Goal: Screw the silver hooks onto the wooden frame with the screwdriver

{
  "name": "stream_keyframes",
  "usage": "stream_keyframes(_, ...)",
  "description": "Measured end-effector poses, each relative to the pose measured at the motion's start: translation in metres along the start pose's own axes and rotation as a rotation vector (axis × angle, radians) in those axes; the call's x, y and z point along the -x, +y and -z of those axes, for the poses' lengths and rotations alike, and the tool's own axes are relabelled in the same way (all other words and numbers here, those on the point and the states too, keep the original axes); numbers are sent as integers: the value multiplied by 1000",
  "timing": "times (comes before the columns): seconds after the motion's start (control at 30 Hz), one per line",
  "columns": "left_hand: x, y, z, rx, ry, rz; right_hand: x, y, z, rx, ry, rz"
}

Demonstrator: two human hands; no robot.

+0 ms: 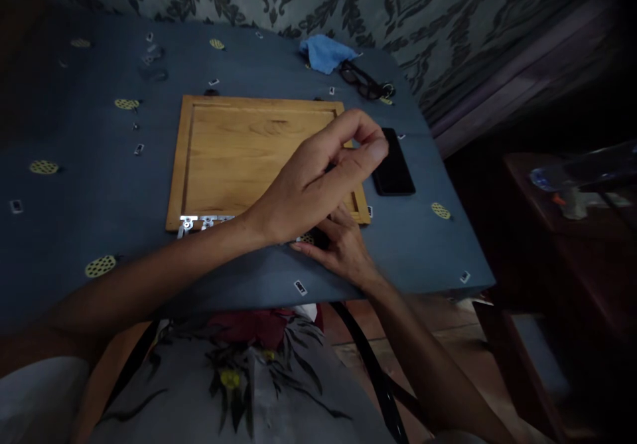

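Note:
A wooden board with a raised frame [223,165] lies on the table. My left hand [323,172] is above its right part, thumb and index finger closed together; anything between them is too small or hidden to make out. Beneath it, at the front right edge of the board, my right hand [343,248] rests low with its thumb apart from the fingers. The left hand partly covers its fingertips. Bright metal fittings, hinge-like pieces [188,223], sit along the front left edge of the board, partly hidden behind my left forearm.
A black phone [394,165] lies right of the board. Dark-framed glasses [361,82] and a blue cloth [326,54] are at the back. Small metal-looking parts [153,52] lie at back left on the patterned tablecloth [89,212]. Dark furniture [572,231] stands to the right.

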State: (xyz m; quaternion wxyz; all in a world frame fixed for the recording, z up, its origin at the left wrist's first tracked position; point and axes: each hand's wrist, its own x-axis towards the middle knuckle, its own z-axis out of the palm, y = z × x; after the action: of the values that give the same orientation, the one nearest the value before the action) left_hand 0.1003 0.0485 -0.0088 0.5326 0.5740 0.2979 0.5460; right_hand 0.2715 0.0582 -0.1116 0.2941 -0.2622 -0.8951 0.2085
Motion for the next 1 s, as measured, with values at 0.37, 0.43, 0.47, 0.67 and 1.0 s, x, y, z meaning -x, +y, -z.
stream_keyframes(0.37,-1,-8,-3,55,8,-6,-1,-2,-1,10,-2,-2)
stream_keyframes(0.43,-1,-6,-1,74,-66,23,-2,-2,-1,16,-2,-1)
stream_keyframes(0.47,-2,-5,0,79,-106,33,-2,-2,-1,17,3,5)
stream_keyframes(0.67,-10,-2,5,53,-340,116,0,2,-3,8,-5,6)
stream_keyframes(1.0,-7,-3,11,57,-297,97,0,1,-5,15,25,-17)
